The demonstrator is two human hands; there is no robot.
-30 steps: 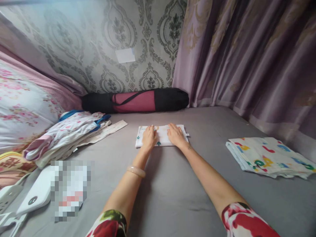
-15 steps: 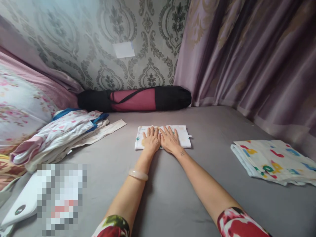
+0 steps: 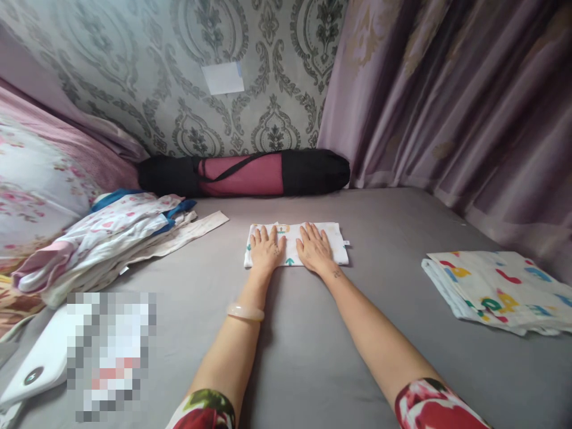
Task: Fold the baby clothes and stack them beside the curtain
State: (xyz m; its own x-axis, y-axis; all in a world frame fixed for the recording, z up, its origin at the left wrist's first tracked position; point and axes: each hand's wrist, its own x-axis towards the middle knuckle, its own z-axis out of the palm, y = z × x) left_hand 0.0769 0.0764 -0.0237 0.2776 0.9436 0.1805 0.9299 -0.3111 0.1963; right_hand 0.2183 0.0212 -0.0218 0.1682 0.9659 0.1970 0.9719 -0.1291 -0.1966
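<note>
A white printed cloth (image 3: 290,243), folded into a flat rectangle, lies on the grey bed sheet (image 3: 308,333) straight ahead of me. My left hand (image 3: 267,247) rests palm down on its left half, fingers spread. On the right half my right hand (image 3: 315,247) lies flat too, its fingers stretched away from me. A strip of the print, with green and yellow marks, shows between the hands. A small white tag (image 3: 347,243) sticks out from the cloth's right edge. What lies under the palms is hidden.
A loose pile of clothes (image 3: 120,238) lies at left, beside a floral pillow (image 3: 36,190). A black and maroon roll bag (image 3: 243,174) lies along the wall. At right is a folded cloth with colourful shapes (image 3: 500,286). A white device (image 3: 49,357) and a blurred-out patch occupy the lower left.
My hands have moved apart over the folded cloth, the left one leftward and the right one slightly rightward. Before, they lay side by side at its middle. The view has tilted slightly.
</note>
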